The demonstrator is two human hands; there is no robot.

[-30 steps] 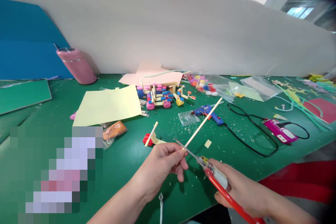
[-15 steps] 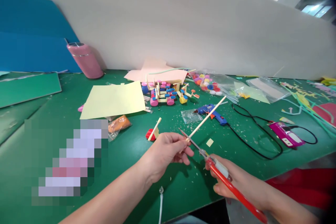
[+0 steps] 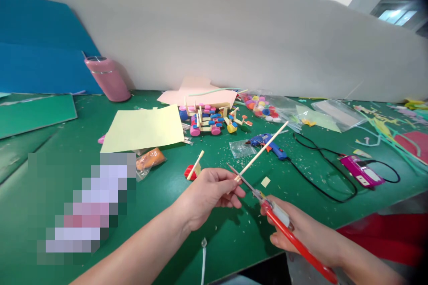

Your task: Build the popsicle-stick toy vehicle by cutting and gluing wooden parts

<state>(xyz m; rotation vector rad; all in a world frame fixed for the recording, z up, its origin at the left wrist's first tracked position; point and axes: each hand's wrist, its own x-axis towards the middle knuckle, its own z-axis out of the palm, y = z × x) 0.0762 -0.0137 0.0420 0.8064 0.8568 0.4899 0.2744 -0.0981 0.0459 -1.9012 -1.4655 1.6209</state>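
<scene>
Between the thumb and fingers of my left hand [image 3: 214, 191] is the lower end of a thin wooden stick [image 3: 264, 148], which slants up to the right. My right hand [image 3: 290, 227] is closed on the red handles of a pair of scissors [image 3: 265, 207]. Its blades lie across the stick just beyond my left fingertips; whether they have cut into it I cannot tell. Behind my left hand lies a small red piece [image 3: 190, 172] with a short stick on it. A little square of pale card [image 3: 265, 181] rests close to the scissors.
A blue glue gun [image 3: 267, 141] lies beyond the stick, its black cable running to a magenta power box [image 3: 363, 172]. Small colourful models [image 3: 207, 120] stand farther back. Pale yellow paper [image 3: 143, 129], a pink tumbler [image 3: 110, 79] and a bag of coloured pieces [image 3: 262, 107] are around them.
The hands, stick and scissors keep nearly the same pose. The whole view has shifted slightly, and the scissors still lie across the stick.
</scene>
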